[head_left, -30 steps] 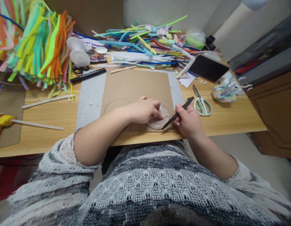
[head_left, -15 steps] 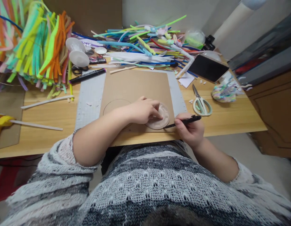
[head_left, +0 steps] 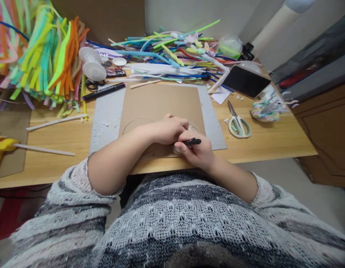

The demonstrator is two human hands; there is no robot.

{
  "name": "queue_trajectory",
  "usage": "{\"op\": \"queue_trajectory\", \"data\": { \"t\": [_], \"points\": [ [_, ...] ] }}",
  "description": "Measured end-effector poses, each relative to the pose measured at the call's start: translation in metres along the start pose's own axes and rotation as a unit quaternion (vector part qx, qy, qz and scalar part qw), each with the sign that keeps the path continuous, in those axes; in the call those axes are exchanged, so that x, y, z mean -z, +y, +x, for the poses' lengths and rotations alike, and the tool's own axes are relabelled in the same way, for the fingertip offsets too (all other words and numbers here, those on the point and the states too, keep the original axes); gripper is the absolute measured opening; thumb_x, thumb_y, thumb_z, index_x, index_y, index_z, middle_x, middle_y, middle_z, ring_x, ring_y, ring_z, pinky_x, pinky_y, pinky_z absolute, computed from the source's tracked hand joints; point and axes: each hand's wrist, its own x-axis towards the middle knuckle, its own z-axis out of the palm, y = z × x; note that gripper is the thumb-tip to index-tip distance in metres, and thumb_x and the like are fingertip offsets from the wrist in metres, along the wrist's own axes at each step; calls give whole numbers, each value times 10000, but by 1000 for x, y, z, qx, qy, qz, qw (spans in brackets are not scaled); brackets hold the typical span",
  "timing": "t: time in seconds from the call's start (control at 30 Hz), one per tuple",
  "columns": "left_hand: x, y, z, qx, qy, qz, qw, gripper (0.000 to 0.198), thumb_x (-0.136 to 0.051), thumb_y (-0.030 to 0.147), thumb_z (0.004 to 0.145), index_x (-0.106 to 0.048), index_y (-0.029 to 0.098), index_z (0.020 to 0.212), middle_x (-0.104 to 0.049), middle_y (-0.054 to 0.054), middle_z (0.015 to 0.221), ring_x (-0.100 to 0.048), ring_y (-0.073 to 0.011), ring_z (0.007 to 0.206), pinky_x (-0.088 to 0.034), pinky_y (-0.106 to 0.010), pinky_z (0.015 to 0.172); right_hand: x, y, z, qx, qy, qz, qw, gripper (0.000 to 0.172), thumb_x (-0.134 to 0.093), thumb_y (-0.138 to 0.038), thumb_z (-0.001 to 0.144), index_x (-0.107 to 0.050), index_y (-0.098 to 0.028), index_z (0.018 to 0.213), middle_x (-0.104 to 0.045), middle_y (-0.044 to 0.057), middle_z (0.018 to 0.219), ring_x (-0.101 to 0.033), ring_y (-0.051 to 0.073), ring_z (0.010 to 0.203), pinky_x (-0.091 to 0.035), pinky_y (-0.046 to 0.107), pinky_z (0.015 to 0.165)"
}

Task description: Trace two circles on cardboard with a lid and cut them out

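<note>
My left hand (head_left: 169,130) presses down on a clear round plastic lid (head_left: 194,128), which lies on a brown cardboard sheet (head_left: 161,102). Most of the lid is hidden under both hands. My right hand (head_left: 196,150) is closed around a black pen (head_left: 190,142) and sits at the near edge of the lid, touching my left hand. The pen lies almost level, its tip hidden toward the left. A drawn circle (head_left: 134,124) shows on the cardboard to the left of my left hand.
A grey cutting mat (head_left: 108,111) lies under the cardboard. Scissors (head_left: 238,123) lie to the right, a black tablet (head_left: 246,80) beyond them. Piles of coloured pipe cleaners (head_left: 49,59) fill the back and left. A black marker (head_left: 104,90) and a yellow glue gun (head_left: 2,147) lie to the left.
My right hand has swung with the pen from the lid's right side round to its near edge, ending against my left hand. My left hand stayed on the lid.
</note>
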Motion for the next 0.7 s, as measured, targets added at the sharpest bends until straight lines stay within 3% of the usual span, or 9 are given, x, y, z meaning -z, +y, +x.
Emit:
{"op": "queue_trajectory", "data": {
  "t": [0.23, 0.33, 0.47, 0.57, 0.7],
  "points": [
    [-1, -1, -3, -8, 17, -14, 1000, 176, -529, 248, 841, -693, 254, 904, -602, -22, 982, -509, -181, 919, -207, -344, 820, 16, -5, -15, -13, -20, -8, 1000, 85, -494, -181, 844, -492, -226, 773, -521, -16, 630, -503, 134, 581, -418, 274, 554],
    [2, 1, -5, -7, 8, -8, 1000, 210, -505, 283, 873, -687, 282, 976, -604, -28, 1000, -508, -189, 937, -213, -347, 817, 29, -2, -28, -42, 12, -14, 999, 85, -510, -163, 834, -518, -220, 772, -540, -13, 635, -521, 131, 575, -423, 272, 547],
    [3, 4, -5, 5, 0, 3, 1000, 233, -503, 280, 880, -669, 298, 1043, -603, -34, 1051, -513, -193, 962, -222, -355, 842, 43, 10, -41, -106, 112, -5, 988, 85, -542, -196, 835, -540, -212, 751, -531, -14, 634, -521, 126, 558, -428, 277, 529],
    [5, 11, -5, 10, 2, 33, 999, 260, -489, 201, 875, -667, 289, 1044, -607, -41, 1068, -524, -198, 974, -235, -373, 859, 48, 22, -44, -149, 230, 58, 960, 132, -537, -270, 860, -522, -214, 741, -485, -33, 569, -452, 101, 442, -375, 255, 427],
    [24, 39, -18, -4, 37, 76, 996, 265, -453, 183, 885, -646, 269, 1045, -570, -56, 1192, -510, -213, 1059, -259, -403, 922, 58, 39, -44, -109, 372, 61, 920, 154, -568, -352, 847, -550, -217, 776, -498, -35, 590, -456, 89, 413, -356, 239, 393]
  ]
}}
